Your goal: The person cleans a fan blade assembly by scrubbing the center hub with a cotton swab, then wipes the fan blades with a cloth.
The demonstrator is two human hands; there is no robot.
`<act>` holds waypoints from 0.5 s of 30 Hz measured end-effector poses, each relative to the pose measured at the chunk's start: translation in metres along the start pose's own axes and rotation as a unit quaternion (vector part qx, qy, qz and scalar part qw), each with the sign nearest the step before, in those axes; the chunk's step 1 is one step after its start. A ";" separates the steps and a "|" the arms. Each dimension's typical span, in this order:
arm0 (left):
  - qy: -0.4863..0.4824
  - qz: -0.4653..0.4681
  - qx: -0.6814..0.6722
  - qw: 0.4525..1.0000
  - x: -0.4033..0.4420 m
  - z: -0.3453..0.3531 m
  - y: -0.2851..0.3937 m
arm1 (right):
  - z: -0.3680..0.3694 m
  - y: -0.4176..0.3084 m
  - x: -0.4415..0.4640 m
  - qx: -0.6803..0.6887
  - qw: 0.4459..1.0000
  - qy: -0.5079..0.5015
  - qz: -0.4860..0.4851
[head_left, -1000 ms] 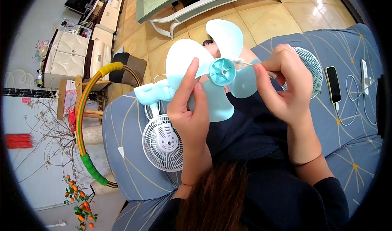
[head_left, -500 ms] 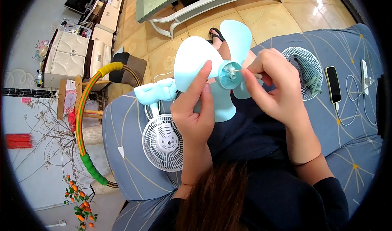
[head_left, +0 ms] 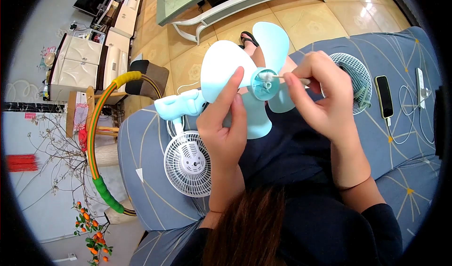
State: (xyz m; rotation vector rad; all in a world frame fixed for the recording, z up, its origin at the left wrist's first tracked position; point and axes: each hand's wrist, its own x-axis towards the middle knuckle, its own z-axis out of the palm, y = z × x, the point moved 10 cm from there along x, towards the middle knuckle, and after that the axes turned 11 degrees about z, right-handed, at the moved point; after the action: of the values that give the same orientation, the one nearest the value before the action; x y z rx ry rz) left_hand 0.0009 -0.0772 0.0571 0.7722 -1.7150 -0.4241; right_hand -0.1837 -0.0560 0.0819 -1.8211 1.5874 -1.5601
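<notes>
You are sitting on one sofa (head_left: 146,134), its blue-grey cover showing thin geometric lines. By your left arm, one fan body (head_left: 181,103) is lying on it, pale blue and joining one round white rear grille (head_left: 188,163). The one fan wheel (head_left: 260,90) is hanging above your dark-clothed lap, between your two hands: it is looking smooth and pale blue, with four rounded blades spreading out, the upper-left one catching light and turning almost white. Its round hub is facing you open, showing ribs and a small central socket. Beyond your right hand (head_left: 325,94), one round white mesh basket (head_left: 347,57) is holding one bunched, striped grey-green cloth (head_left: 354,82). Your left hand (head_left: 221,120) is holding the wheel, index finger and thumb lying slightly apart across its near side. Your right thumb and index finger are pinching one cotton swab (head_left: 269,76). Farther right, one white power strip (head_left: 420,85) and one phone (head_left: 384,98) are lying on the sofa. The swab's white tip is reaching into the hub.
</notes>
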 end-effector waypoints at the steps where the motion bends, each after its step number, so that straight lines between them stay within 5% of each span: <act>1: 0.002 -0.004 0.000 1.000 0.000 -0.001 -0.001 | -0.003 -0.001 0.000 0.011 1.000 0.007 0.000; 15: -0.026 0.005 0.009 1.000 0.001 0.007 0.002 | 0.011 -0.005 0.000 0.019 0.998 -0.060 -0.016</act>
State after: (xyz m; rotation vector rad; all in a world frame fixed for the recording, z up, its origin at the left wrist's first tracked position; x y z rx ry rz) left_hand -0.0063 -0.0775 0.0571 0.7711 -1.7725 -0.4269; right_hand -0.1717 -0.0587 0.0815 -1.8917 1.4725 -1.4533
